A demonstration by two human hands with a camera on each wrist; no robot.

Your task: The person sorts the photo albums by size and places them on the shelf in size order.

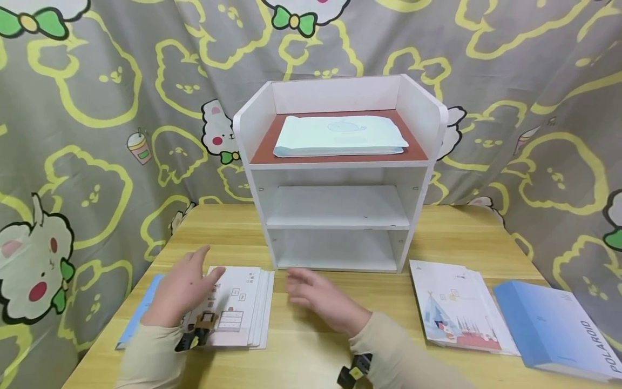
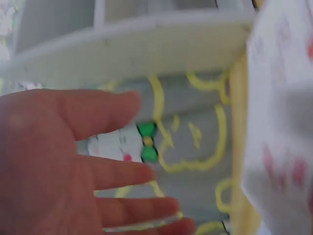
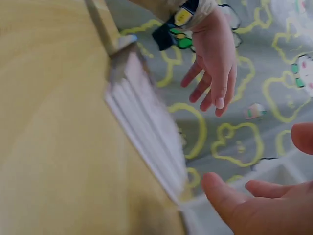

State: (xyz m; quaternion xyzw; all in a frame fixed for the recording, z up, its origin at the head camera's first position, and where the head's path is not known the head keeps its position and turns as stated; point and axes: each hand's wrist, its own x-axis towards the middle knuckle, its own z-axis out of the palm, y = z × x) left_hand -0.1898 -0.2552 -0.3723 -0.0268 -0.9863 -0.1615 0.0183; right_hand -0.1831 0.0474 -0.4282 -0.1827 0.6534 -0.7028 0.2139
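My left hand (image 1: 183,284) hovers over the left stack of illustrated booklets (image 1: 238,308), thumb and fingers spread, holding nothing. In the left wrist view that hand (image 2: 88,156) shows its palm with the fingers apart. To the right of the same stack, my right hand (image 1: 324,298) is held above the wooden table, fingers extended and nothing in them. The right wrist view shows the stack's layered edge (image 3: 142,127) between the table and both hands. A white shelf unit (image 1: 335,228) stands in front of the hands; its two lower compartments hold nothing.
On the shelf's top lies a pale packet (image 1: 342,135) with a whale picture. At right rest another booklet stack (image 1: 457,308) and a blue Polaroid box (image 1: 559,329). A blue item (image 1: 141,313) lies partly behind the left hand. A patterned curtain (image 1: 112,162) surrounds the table.
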